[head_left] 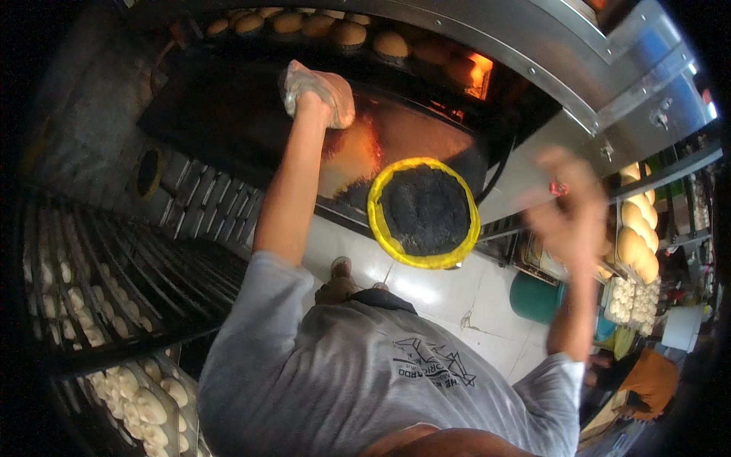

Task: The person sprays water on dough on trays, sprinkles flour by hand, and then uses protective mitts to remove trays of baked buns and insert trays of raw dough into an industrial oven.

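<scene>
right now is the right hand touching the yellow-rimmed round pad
Apart. The head view shows the right hand raised, with steel oven front visible between it and the yellow-rimmed round pad.

Left hand (320, 95) in plastic on oven tray (228, 114), right hand (567, 209) raised

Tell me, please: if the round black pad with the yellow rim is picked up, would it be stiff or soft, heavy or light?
The round pad looks cushion-like, with a puffy yellow rim, so probably soft and slightly yielding. It seems light for its size. Its rough dark face should not be slippery. Neither the left hand nor the blurred right hand visibly grips it.
</scene>
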Tool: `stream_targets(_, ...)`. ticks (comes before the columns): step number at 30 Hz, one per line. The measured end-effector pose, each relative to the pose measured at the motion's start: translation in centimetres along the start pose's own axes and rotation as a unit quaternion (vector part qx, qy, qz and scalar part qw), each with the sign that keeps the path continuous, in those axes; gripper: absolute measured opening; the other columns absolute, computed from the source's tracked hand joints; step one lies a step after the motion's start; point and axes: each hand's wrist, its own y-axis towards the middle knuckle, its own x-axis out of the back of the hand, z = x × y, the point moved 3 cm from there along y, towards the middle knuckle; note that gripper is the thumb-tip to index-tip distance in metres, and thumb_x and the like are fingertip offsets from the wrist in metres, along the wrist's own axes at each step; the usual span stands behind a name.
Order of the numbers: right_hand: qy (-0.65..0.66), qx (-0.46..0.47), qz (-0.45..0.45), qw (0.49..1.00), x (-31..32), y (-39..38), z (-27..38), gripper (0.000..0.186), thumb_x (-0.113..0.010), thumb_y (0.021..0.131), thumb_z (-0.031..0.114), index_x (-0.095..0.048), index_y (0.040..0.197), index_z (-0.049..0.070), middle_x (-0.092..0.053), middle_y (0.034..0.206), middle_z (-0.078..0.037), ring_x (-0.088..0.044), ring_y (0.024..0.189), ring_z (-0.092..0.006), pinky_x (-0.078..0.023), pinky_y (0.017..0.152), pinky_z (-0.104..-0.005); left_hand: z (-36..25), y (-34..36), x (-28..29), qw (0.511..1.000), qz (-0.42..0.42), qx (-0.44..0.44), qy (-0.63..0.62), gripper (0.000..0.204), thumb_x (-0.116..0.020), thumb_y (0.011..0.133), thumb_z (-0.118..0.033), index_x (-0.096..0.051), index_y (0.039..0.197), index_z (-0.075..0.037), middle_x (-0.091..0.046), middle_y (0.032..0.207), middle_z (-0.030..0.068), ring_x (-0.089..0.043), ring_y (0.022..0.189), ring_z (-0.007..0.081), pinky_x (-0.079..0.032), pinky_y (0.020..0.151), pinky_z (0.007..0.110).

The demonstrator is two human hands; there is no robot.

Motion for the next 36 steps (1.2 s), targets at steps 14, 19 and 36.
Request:
stream_targets(14,-0.007,-0.130,0.316,0.940,-16.4,-2.6,3.3,0.108,-0.087,0.057,0.036,-0.035,0.146,0.004,-0.042,0.140,-0.022,-0.038,0.129,-0.0414,-0.030,0.111,-0.0498,-0.4,25.0,-10.5,0.999,-0.017,-0.031,0.014,0.045,-0.068,0.086,-0.040,-0.064,0.107,0.000,-0.065,0.106,0.0130,-0.062,0.096,0.0270,-0.051,0.088,0.040)
stream_targets(19,0.062,-0.071,0.324,0.941,-16.6,-3.3,3.8,0.084,-0.085,0.054,0.021,-0.055,0.131,0.005,-0.058,0.117,-0.014,-0.052,0.111,-0.0342,-0.040,0.100,-0.0470,0.0,26.9,-11.7,0.997,-0.008,-0.022,0.068,0.046,-0.066,0.087,-0.040,-0.063,0.109,0.000,-0.065,0.109,0.0142,-0.061,0.098,0.0282,-0.050,0.090,0.040)
stream_targets(36,0.780,-0.460,-0.040,0.423,-32.6,14.6,3.8,0.023,-0.056,0.098,0.020,-0.059,0.115,0.005,-0.068,0.108,-0.008,-0.066,0.097,-0.0220,-0.052,0.090,-0.0377,-8.1,20.0,-3.7,0.935,0.138,-0.117,0.305,0.050,-0.061,0.088,-0.040,-0.060,0.117,0.001,-0.063,0.117,0.0180,-0.060,0.107,0.0325,-0.048,0.095,0.040)
